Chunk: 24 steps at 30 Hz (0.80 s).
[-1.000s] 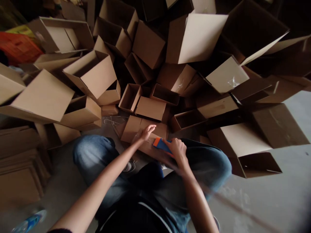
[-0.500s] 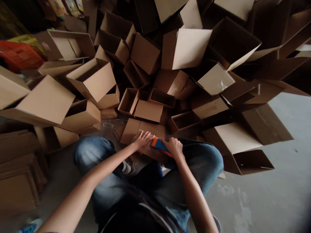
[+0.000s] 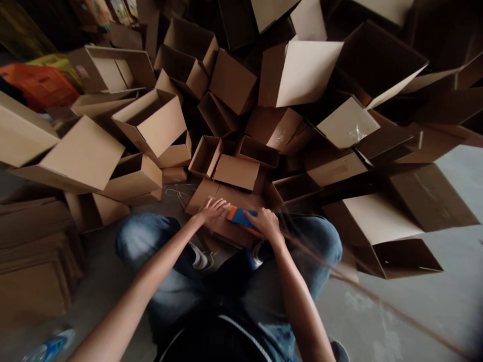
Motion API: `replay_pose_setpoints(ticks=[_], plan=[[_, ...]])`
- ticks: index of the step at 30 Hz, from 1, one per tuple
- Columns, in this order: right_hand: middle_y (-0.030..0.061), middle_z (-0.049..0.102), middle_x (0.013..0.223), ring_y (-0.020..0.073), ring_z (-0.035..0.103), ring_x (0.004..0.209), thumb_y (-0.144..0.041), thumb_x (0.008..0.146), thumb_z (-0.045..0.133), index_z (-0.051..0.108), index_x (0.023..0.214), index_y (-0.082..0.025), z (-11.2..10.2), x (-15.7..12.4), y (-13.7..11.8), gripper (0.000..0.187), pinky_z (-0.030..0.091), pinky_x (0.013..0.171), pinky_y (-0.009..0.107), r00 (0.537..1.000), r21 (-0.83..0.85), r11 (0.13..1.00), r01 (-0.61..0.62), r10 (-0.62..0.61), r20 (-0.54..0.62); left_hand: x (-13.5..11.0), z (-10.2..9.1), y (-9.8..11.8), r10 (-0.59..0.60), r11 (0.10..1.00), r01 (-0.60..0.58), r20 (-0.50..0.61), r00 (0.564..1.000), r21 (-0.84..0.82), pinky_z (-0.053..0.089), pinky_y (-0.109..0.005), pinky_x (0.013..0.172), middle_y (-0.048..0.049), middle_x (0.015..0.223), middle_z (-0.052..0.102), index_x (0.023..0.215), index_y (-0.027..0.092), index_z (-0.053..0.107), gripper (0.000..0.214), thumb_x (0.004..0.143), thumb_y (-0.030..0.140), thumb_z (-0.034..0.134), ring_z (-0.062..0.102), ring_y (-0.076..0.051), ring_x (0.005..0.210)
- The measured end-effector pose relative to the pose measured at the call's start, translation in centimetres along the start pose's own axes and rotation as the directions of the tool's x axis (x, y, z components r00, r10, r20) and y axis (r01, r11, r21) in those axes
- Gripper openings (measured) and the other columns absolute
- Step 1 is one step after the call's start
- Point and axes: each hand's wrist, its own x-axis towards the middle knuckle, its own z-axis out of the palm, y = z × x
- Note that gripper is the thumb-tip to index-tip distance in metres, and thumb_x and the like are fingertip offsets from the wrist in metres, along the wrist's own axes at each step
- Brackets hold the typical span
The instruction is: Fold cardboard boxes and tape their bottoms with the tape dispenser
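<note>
A blue hand tool with orange ends (image 3: pixel 241 216) is in my right hand (image 3: pixel 267 224), whose fingers wrap round it. It lies against a brown cardboard box (image 3: pixel 234 232) between my knees. My left hand (image 3: pixel 213 210) rests on the same box, just left of the tool, with fingers stretched out. The tool's underside is hidden, and its exact kind is unclear. From near my right hand a blurred brown strand (image 3: pixel 373 296) runs to the lower right.
Open cardboard boxes (image 3: pixel 241 170) are heaped in front of me. Flattened cardboard (image 3: pixel 33 251) is stacked at left, near a plastic bottle (image 3: pixel 51 347). An orange crate (image 3: pixel 41 85) stands at the far left. White string (image 3: pixel 175 193) lies on the grey floor.
Both hands and the tool have shifted slightly left across the box. The blurred strand now shows at the right. The whole view has turned a little, so the boxes appear farther right.
</note>
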Motion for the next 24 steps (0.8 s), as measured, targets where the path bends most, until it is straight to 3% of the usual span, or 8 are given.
replay_pose_setpoints(ticks=[3, 5, 7, 10, 13, 18, 20, 24], plan=[[0.0158, 0.077, 0.118, 0.0315, 0.072, 0.117, -0.058, 0.101, 0.054, 0.078, 0.124, -0.02, 0.5, 0.5, -0.2, 0.051, 0.053, 0.089, 0.031, 1.0, 0.034, 0.999, 0.009, -0.008, -0.002, 0.2, -0.1, -1.2, -0.039, 0.993, 0.044, 0.046, 0.998, -0.105, -0.001, -0.069, 0.127, -0.0192, 0.177, 0.005, 0.17, 0.019, 0.01, 0.139, 0.063, 0.056, 0.091, -0.004, -0.039, 0.163], [0.0162, 0.077, 0.119, 0.0318, 0.072, 0.117, -0.059, 0.101, 0.054, 0.078, 0.123, -0.019, 0.9, 0.7, -0.2, 0.052, 0.053, 0.089, 0.031, 1.0, 0.043, 0.999, -0.004, 0.003, 0.014, 0.5, -0.2, -1.9, -0.046, 0.977, 0.06, 0.072, 0.996, -0.207, 0.0, -0.066, 0.128, -0.0171, 0.177, 0.006, 0.17, 0.019, 0.014, 0.132, 0.068, 0.061, 0.087, -0.003, -0.038, 0.164], [0.0162, 0.076, 0.12, 0.0318, 0.072, 0.117, -0.058, 0.101, 0.055, 0.077, 0.124, -0.018, 1.2, 0.7, -0.1, 0.052, 0.053, 0.089, 0.031, 0.999, 0.054, 0.999, -0.007, 0.005, 0.043, 1.0, -0.1, -2.2, -0.097, 0.946, 0.102, 0.033, 0.995, -0.309, 0.011, -0.059, 0.13, -0.0125, 0.175, 0.024, 0.166, 0.024, 0.03, 0.099, 0.085, 0.061, 0.073, 0.012, -0.034, 0.164], [0.0158, 0.076, 0.122, 0.0313, 0.071, 0.118, -0.058, 0.101, 0.055, 0.075, 0.127, -0.018, 1.4, 0.4, 0.0, 0.052, 0.053, 0.09, 0.032, 0.999, 0.053, 0.999, -0.01, 0.007, 0.053, 1.9, 0.5, -1.5, -0.26, 0.904, 0.199, -0.117, 0.959, -0.378, 0.028, -0.048, 0.127, -0.006, 0.161, 0.052, 0.149, 0.028, 0.057, 0.046, 0.106, 0.039, 0.042, 0.037, -0.024, 0.156], [0.0161, 0.076, 0.122, 0.0322, 0.071, 0.118, -0.062, 0.1, 0.057, 0.074, 0.127, -0.018, 1.4, 0.1, 0.2, 0.055, 0.053, 0.091, 0.032, 0.998, 0.028, 1.0, -0.011, 0.009, 0.057, 2.7, 1.6, 0.3, -0.374, 0.89, 0.266, -0.26, 0.89, -0.37, 0.028, -0.048, 0.127, -0.0086, 0.152, 0.061, 0.137, 0.023, 0.064, 0.045, 0.107, 0.022, 0.031, 0.044, -0.023, 0.151], [0.0184, 0.076, 0.12, 0.0328, 0.07, 0.121, -0.063, 0.1, 0.056, 0.076, 0.126, -0.017, 1.4, -0.3, 0.3, 0.056, 0.052, 0.093, 0.033, 0.995, 0.026, 1.0, 0.009, -0.012, 0.1, 3.5, 3.1, 2.1, -0.476, 0.865, 0.327, -0.415, 0.775, -0.381, 0.032, -0.049, 0.125, -0.0124, 0.144, 0.066, 0.134, 0.02, 0.064, 0.048, 0.109, 0.021, 0.024, 0.051, -0.025, 0.145], [0.0185, 0.077, 0.118, 0.0318, 0.071, 0.118, -0.063, 0.1, 0.055, 0.078, 0.122, -0.017, 1.5, -0.4, 0.4, 0.056, 0.052, 0.09, 0.031, 0.99, 0.043, 0.999, 0.01, -0.016, 0.138, 3.6, 3.9, 1.8, -0.472, 0.872, 0.338, -0.424, 0.773, -0.354, 0.031, -0.048, 0.127, -0.0127, 0.148, 0.064, 0.14, 0.02, 0.062, 0.047, 0.108, 0.021, 0.027, 0.048, -0.026, 0.148], [0.0192, 0.077, 0.115, 0.0312, 0.073, 0.112, -0.063, 0.1, 0.055, 0.079, 0.118, -0.016, 1.7, -0.8, 0.9, 0.056, 0.051, 0.083, 0.029, 0.989, 0.074, 0.997, -0.024, 0.013, 0.144, 3.9, 5.8, 0.7, -0.369, 0.927, 0.296, -0.41, 0.834, -0.232, 0.025, -0.056, 0.129, -0.0159, 0.161, 0.05, 0.159, 0.016, 0.046, 0.058, 0.102, 0.015, 0.034, 0.036, -0.031, 0.156]])
